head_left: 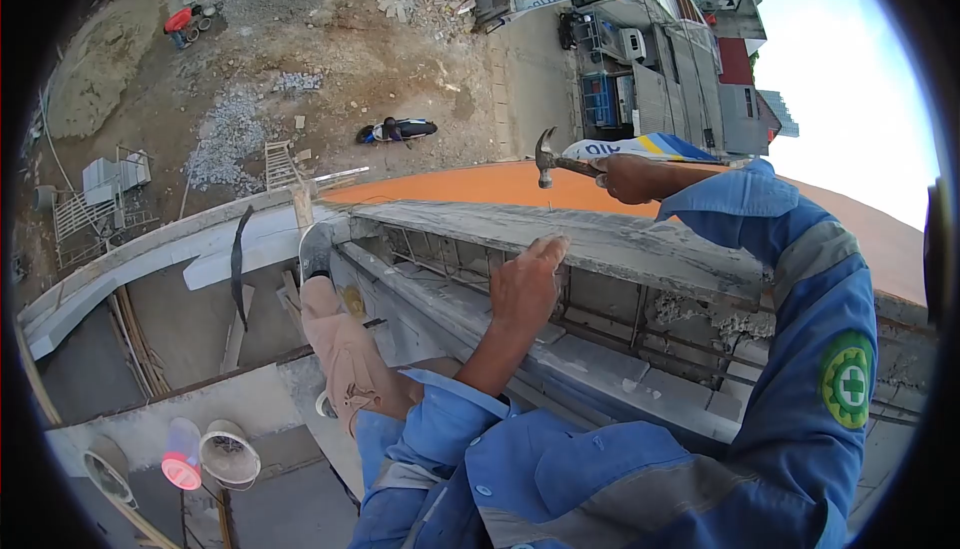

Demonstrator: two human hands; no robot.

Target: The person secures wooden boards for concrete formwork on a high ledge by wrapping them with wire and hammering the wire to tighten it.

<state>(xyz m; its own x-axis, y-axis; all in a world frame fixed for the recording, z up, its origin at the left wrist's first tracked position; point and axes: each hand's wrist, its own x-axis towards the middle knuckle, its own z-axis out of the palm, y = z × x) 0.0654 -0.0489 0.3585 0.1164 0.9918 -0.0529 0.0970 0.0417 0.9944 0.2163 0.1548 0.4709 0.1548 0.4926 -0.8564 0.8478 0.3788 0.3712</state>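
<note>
My right hand grips the handle of a claw hammer, whose head hangs over the orange surface. Below and to the left of it, my left hand rests at the edge of a long grey board. Its fingers are curled together, and what they hold, if anything, is too small to make out. The hammer head is apart from the board and from my left hand. Under the board, thin steel bars run along an open channel.
My foot stands on the ledge at left. Buckets and a pink-lidded container sit at lower left. Far below are a motorbike, a person in red, rubble and a blue truck. A dark strip hangs at left.
</note>
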